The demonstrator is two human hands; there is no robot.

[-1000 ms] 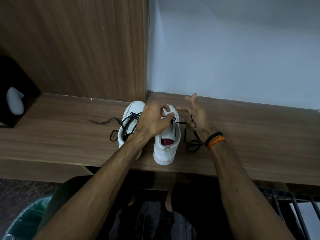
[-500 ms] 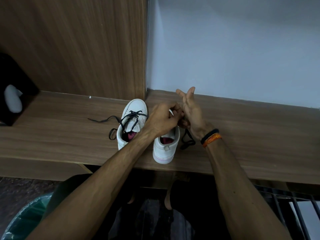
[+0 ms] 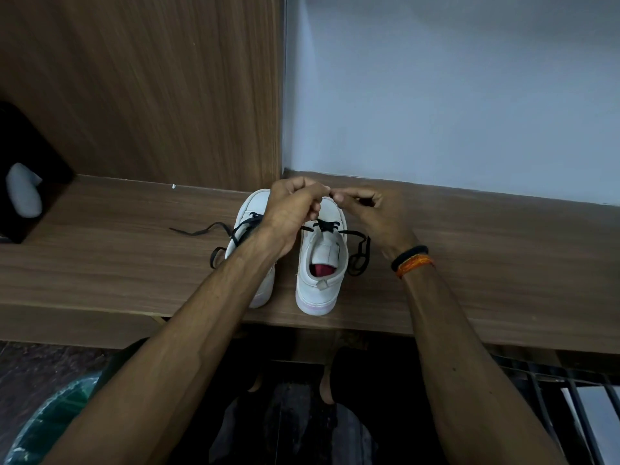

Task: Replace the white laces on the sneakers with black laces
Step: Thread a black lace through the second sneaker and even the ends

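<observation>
two white sneakers sit side by side on the wood counter [image 3: 469,250]. left hand [image 3: 295,213] and right hand [image 3: 372,213] meet over the right sneaker [image 3: 322,263], fingers curled, pinching something too small to tell. black lace [image 3: 360,253] hangs beside it.

A wooden shelf [image 3: 486,263] meets a wood-panelled wall [image 3: 151,88] and pale painted wall [image 3: 453,88].
</observation>
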